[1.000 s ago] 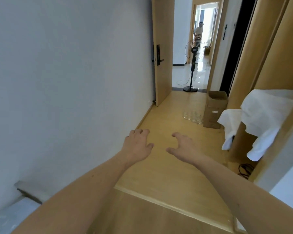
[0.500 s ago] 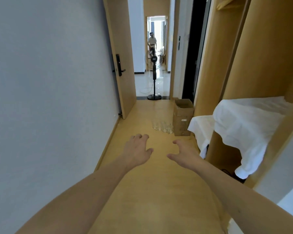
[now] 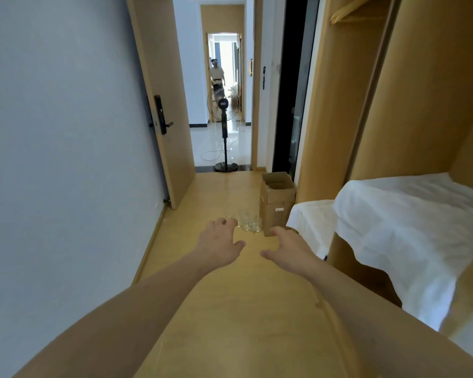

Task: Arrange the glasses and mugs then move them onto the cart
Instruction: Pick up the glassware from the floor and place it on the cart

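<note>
Cluster of clear glasses (image 3: pixel 247 222) on the wood floor beside a cardboard box (image 3: pixel 276 203), nearer than half a second ago, left hand (image 3: pixel 219 245) and right hand (image 3: pixel 289 248) outstretched, fingers loosely spread, holding nothing, standing fan (image 3: pixel 224 132) in the doorway beyond

We count two hands, the left hand (image 3: pixel 219 242) and the right hand (image 3: pixel 289 248). Far ahead, one cluster of clear glasses (image 3: pixel 248 223), too blurred to number; one cardboard box (image 3: pixel 276 203); one standing fan (image 3: pixel 224 132); one distant person (image 3: pixel 217 75).
</note>
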Demonstrator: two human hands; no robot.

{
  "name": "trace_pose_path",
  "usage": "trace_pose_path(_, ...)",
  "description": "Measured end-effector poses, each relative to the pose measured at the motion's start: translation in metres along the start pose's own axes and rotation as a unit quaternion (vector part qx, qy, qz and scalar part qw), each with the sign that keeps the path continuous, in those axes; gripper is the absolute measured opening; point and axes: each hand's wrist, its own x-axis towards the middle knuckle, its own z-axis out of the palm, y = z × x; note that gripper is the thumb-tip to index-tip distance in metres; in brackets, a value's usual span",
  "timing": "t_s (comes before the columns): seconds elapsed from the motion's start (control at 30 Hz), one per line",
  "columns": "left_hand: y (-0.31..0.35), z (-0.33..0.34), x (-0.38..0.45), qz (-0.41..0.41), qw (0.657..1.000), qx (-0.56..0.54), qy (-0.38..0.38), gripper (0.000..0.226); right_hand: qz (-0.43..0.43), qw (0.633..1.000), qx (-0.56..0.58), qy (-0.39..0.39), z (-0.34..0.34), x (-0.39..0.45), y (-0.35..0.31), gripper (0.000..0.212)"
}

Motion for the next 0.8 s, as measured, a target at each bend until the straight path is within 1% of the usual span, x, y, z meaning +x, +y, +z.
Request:
trace_pose_path(0.13, 0.004, -0.002, 0.065, -0.011, 1.0, 0.013, 0.006, 0.058, -0.013, 1.0, 0.018, 0.008, -0.012, 0.07, 0.01, 0.068)
trace_pose_path(0.27, 0.015, -0.007, 0.127, -0.022, 0.999, 0.026, 0.007, 0.059, -0.033, 0.999, 0.021, -0.006, -0.029, 0.132, 0.027, 0.065)
trace_pose_path(0.43, 0.023, -0.002, 0.195, -0.035, 0.999, 0.038, 0.008, 0.06, -0.029, 0.999, 0.035, -0.014, -0.049, 0.201, 0.05, 0.063)
trace_pose_path(0.63, 0.014, 0.019, 0.26, -0.05, 0.998, 0.026, -0.017, 0.059, -0.013, 0.999, 0.014, -0.044, -0.043, 0.261, 0.068, 0.063)
trace_pose_path(0.8, -0.005, 0.034, 0.317, -0.046, 0.999, 0.01, -0.029, 0.057, 0.0, 0.999, 0.018, -0.04, -0.03, 0.321, 0.067, 0.062)
